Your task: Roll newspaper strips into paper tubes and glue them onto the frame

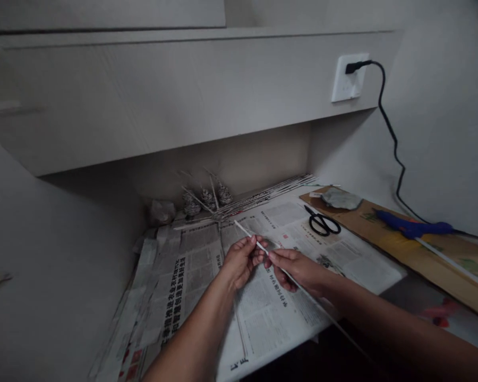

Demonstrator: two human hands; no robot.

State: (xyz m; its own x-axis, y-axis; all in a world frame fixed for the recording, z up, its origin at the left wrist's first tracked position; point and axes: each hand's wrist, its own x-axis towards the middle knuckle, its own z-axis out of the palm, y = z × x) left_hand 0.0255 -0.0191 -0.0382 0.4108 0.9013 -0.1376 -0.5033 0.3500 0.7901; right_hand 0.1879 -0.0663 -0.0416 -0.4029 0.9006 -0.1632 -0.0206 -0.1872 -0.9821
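Both my hands pinch one long, thin, whitish rolled-paper stick [241, 228] above the newspaper-covered table. My left hand [242, 260] grips it close to its upper end, which pokes out toward the back. Just behind, my right hand [292, 268] has thumb and fingers closed on the same stick. From there the stick runs down to the right, past the table's front edge, and its lower end is hard to see. Newspaper sheets [258, 323] lie under both hands. Black-handled scissors [322, 224] rest on the paper to the right of my hands.
More thin paper sticks [271, 192] lie in a bundle at the back, beside several woven cone-like pieces [207, 199]. A blue glue gun [412, 225] with a pale glue stick sits on cardboard [398, 249] at right. Its black cord [396, 148] reaches a wall socket [338, 85]. A low cabinet [183, 95] overhangs the table.
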